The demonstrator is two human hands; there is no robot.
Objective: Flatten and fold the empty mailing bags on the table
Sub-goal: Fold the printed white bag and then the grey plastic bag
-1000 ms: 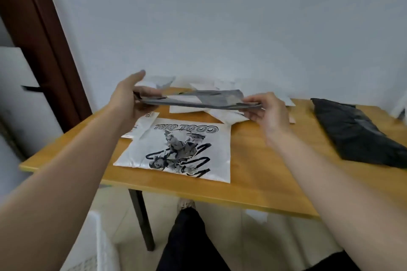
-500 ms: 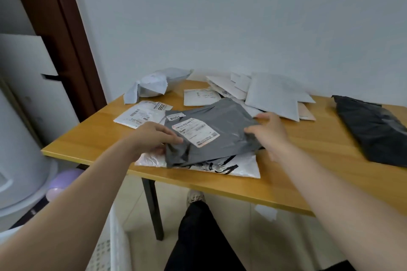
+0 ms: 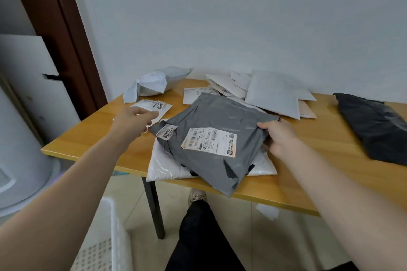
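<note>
Grey mailing bag laid down near the table's front edge, ready to be smoothed

The grey bag (image 3: 211,138) — slick, crinkled plastic with a paper label — lies on a white bag (image 3: 163,167), its long axis running from 11 to 5 o'clock. The right hand (image 3: 279,136) pinches its 3 o'clock corner; the left hand (image 3: 132,122), fingers loosely curled and holding nothing, hovers just off its 9 o'clock corner — near the table (image 3: 88,138) edge.

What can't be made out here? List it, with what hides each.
All in the head view:
- White bag: the grey bag covers most of it, print included.
- Left hand: fingertips curl out of sight, so any grip is unclear.
- Shipping label: small print too fine to read.
- Black bag: right end cut off by the frame edge.
- Right hand pinches the grey bag's corner; fingers hidden beneath.
</note>
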